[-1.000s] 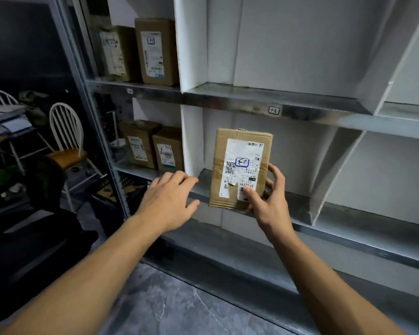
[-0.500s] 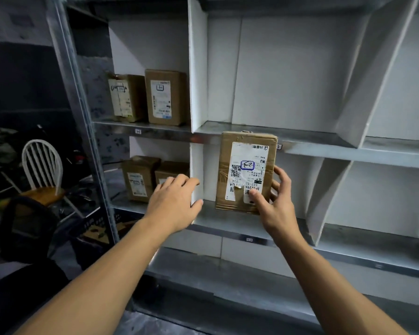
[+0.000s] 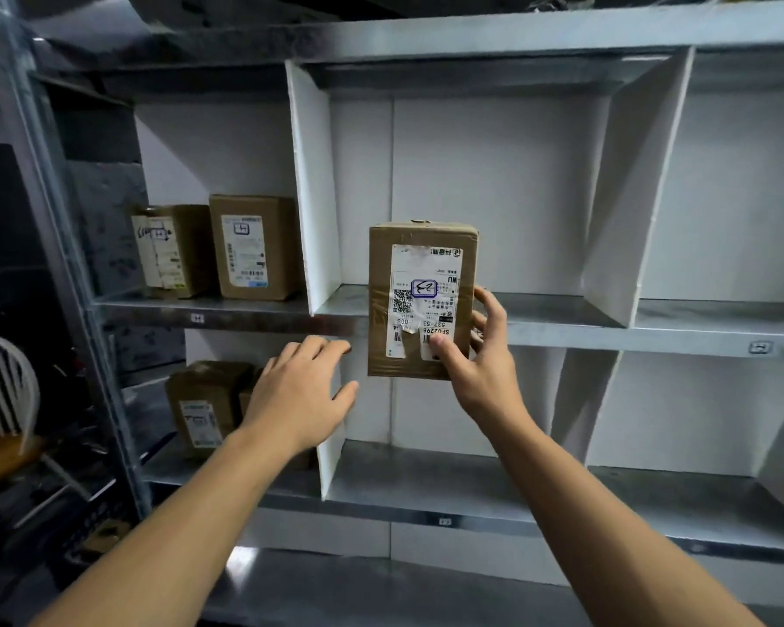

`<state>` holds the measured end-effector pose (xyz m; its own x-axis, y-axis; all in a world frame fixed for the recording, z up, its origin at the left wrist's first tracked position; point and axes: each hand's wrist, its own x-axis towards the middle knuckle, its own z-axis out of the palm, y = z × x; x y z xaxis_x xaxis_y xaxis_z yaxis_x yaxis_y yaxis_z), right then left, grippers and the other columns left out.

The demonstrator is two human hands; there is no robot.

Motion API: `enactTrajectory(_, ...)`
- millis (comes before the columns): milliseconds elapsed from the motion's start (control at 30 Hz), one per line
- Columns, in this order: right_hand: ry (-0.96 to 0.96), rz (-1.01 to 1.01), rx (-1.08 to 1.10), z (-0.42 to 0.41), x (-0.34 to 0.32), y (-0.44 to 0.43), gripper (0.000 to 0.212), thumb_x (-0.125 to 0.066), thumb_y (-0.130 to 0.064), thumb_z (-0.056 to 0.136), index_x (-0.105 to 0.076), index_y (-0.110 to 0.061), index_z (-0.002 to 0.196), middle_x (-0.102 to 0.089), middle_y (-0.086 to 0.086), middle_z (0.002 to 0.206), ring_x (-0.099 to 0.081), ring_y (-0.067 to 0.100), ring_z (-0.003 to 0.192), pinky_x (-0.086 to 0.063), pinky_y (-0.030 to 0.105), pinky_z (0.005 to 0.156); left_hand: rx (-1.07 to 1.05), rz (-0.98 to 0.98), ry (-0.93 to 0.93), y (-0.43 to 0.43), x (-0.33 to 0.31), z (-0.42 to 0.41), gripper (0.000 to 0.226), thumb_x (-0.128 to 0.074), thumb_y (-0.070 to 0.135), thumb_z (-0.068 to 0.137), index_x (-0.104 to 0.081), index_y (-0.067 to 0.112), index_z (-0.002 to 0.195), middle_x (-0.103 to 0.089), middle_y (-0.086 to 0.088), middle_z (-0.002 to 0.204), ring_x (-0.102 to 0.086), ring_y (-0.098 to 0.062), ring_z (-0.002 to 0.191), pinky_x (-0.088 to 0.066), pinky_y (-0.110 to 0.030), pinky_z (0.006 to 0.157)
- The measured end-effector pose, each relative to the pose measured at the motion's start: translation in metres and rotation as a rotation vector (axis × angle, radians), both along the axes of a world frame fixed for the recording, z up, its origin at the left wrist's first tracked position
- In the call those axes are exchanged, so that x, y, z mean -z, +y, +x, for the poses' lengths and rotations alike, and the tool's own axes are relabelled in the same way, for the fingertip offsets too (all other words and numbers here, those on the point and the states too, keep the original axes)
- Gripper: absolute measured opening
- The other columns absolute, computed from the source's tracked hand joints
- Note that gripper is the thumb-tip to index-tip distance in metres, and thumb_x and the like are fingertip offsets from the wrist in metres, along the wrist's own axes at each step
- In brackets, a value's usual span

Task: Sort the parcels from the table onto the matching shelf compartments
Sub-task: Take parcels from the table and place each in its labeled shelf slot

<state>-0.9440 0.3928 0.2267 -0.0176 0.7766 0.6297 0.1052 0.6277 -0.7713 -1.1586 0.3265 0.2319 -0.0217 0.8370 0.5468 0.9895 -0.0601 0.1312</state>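
Since a second ago I see the parcel (image 3: 422, 305) lifted from the lower bay to the front lip of the upper shelf (image 3: 562, 332), its top half now before the open middle bay. The right hand (image 3: 476, 368) grasps its lower right corner, thumb on the label (image 3: 419, 269). The left hand (image 3: 299, 391) hovers flat and released just left, off the parcel. White flat dividers (image 3: 313, 187) leave the bay wide. The shelf is dull smooth metal, and the parcel is brown taped cardboard, boxy.
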Motion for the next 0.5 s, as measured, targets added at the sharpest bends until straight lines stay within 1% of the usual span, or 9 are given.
enactTrajectory(33, 0.004, 0.015, 0.005, 0.000, -0.006, 0.009, 0.069, -0.071, -0.028, 0.088, -0.030, -0.052, 0.138, -0.060, -0.021, 0.123, -0.064, 0.003, 0.110, -0.054, 0.046, 0.097, 0.005, 0.015, 0.001, 0.007, -0.004, 0.000, 0.054, -0.051, 0.049, 0.092, -0.038, 0.030, 0.140, -0.044, 0.007, 0.138, -0.042, -0.017, 0.125, -0.040, -0.038, 0.102)
enactTrajectory(100, 0.018, 0.035, 0.009, 0.001, -0.017, 0.027, 0.070, -0.071, -0.026, 0.088, -0.030, -0.048, 0.141, -0.060, -0.018, 0.125, -0.065, 0.005, 0.111, -0.054, 0.048, 0.097, 0.012, 0.039, -0.001, 0.022, -0.013, -0.001, 0.053, -0.051, 0.048, 0.092, -0.040, 0.030, 0.140, -0.045, 0.007, 0.137, -0.042, -0.017, 0.124, -0.039, -0.038, 0.102)
enactTrajectory(200, 0.039, 0.057, 0.004, 0.005, -0.032, 0.054, 0.071, -0.071, -0.023, 0.091, -0.027, -0.044, 0.143, -0.058, -0.010, 0.130, -0.065, 0.004, 0.110, -0.056, 0.046, 0.094, 0.035, 0.080, -0.013, 0.044, -0.025, -0.002, 0.049, -0.052, 0.049, 0.091, -0.042, 0.032, 0.135, -0.047, 0.009, 0.133, -0.043, -0.016, 0.121, -0.040, -0.038, 0.101)
enactTrajectory(267, 0.051, 0.073, 0.002, 0.005, -0.039, 0.070, 0.072, -0.071, -0.023, 0.091, -0.027, -0.042, 0.145, -0.057, -0.010, 0.129, -0.065, 0.004, 0.109, -0.058, 0.044, 0.092, 0.048, 0.104, -0.022, 0.058, -0.030, -0.002, 0.048, -0.052, 0.049, 0.091, -0.042, 0.033, 0.135, -0.046, 0.011, 0.132, -0.043, -0.015, 0.120, -0.040, -0.038, 0.100)
enactTrajectory(367, 0.064, 0.096, -0.001, 0.000, -0.046, 0.092, 0.072, -0.071, -0.021, 0.091, -0.028, -0.041, 0.145, -0.058, -0.012, 0.126, -0.066, 0.007, 0.109, -0.057, 0.045, 0.093, 0.063, 0.141, -0.033, 0.075, -0.033, -0.003, 0.048, -0.051, 0.049, 0.091, -0.042, 0.033, 0.135, -0.046, 0.012, 0.131, -0.043, -0.014, 0.120, -0.040, -0.037, 0.100)
enactTrajectory(500, 0.066, 0.118, -0.013, -0.010, -0.045, 0.114, 0.072, -0.072, -0.022, 0.090, -0.028, -0.040, 0.145, -0.059, -0.010, 0.127, -0.066, 0.009, 0.109, -0.056, 0.046, 0.093, 0.075, 0.171, -0.047, 0.088, -0.030, -0.006, 0.048, -0.052, 0.048, 0.091, -0.043, 0.032, 0.136, -0.047, 0.013, 0.131, -0.042, -0.012, 0.121, -0.041, -0.036, 0.101)
